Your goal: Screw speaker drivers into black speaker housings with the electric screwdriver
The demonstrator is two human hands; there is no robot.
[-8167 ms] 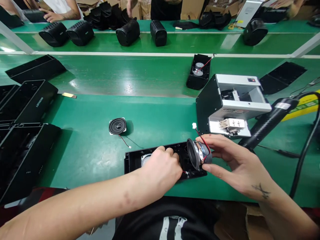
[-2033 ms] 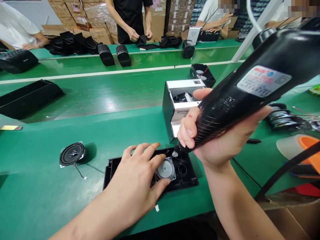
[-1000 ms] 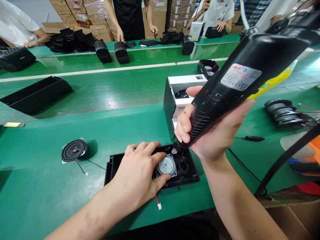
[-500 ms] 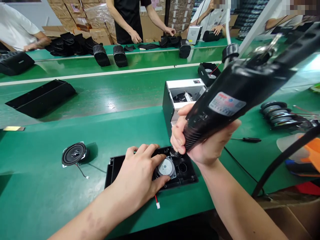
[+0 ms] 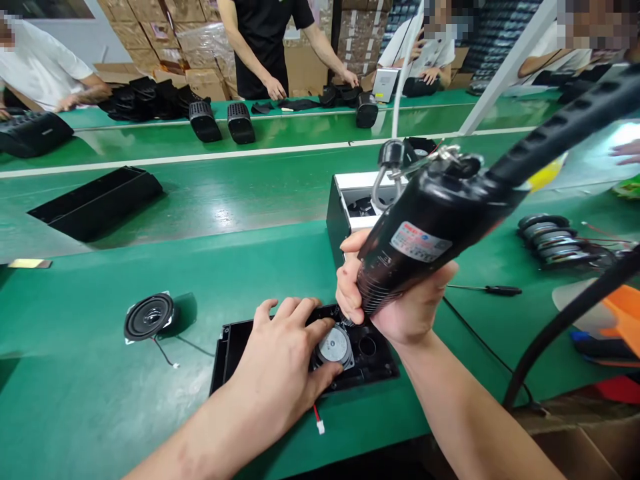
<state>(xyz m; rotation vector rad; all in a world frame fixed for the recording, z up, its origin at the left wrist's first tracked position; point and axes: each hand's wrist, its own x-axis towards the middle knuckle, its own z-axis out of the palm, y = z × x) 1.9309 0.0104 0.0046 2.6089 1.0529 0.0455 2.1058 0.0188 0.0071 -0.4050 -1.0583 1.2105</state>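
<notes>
My right hand (image 5: 395, 300) is wrapped round a black electric screwdriver (image 5: 425, 233), whose tip presses down at the far edge of a speaker driver (image 5: 334, 347). The driver sits magnet-up in a black plastic panel (image 5: 373, 363) lying on the green bench. My left hand (image 5: 280, 360) lies flat over the panel with fingers spread, thumb and fingertips touching the driver's rim. A red wire with a white plug (image 5: 319, 421) trails out from the panel's near edge.
A loose speaker driver (image 5: 149, 317) lies to the left. A white and black box machine (image 5: 350, 207) stands just behind the screwdriver. More drivers (image 5: 553, 239) are stacked at right, by a small screwdriver (image 5: 493, 290). Black housings (image 5: 95, 203) lie on the belt; other people work beyond.
The screwdriver has tilted more upright and come down onto the driver's far edge. My left hand has stayed on the panel; the view has shifted slightly.
</notes>
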